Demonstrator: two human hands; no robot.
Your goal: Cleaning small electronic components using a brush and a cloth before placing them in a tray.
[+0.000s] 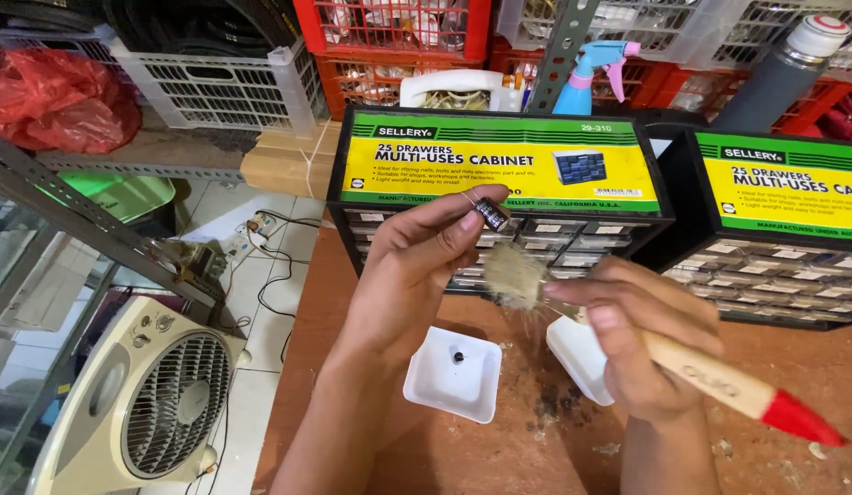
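Brown wooden bench (499,458), dusty and flecked with debris, drawer cabinets along its far edge, crates on shelving behind. Your left hand (417,266) is raised over the middle of the bench, thumb and forefinger pinched shut on a small dark cylindrical capacitor (492,214), a thin wire lead poking out to the left of the fingertips. The capacitor sits in the air just in front of the drawer cabinet (499,165), above the bristles. Your right hand (641,335) is wrapped closed around the pale wooden handle of a paintbrush (710,376), red tip pointing to the near right corner; its worn bristle head (515,275) is angled up-left, just below the capacitor, and whether they touch cannot be told.

Under your hands, two small white square trays on the bench: the left tray (430,385) has a tiny dark part in its middle; the right tray (572,353) is partly hidden by your right hand. Dark crumbs lie on the bench between and just near of them.

A second drawer cabinet (783,238) stands at the far right edge. Behind the cabinets: a blue-and-pink spray bottle (591,69), a grey tube with white cap (774,73), red crates (389,27) and white crates (215,87). On the floor left of the bench, a cream box fan (142,394) and loose cables.
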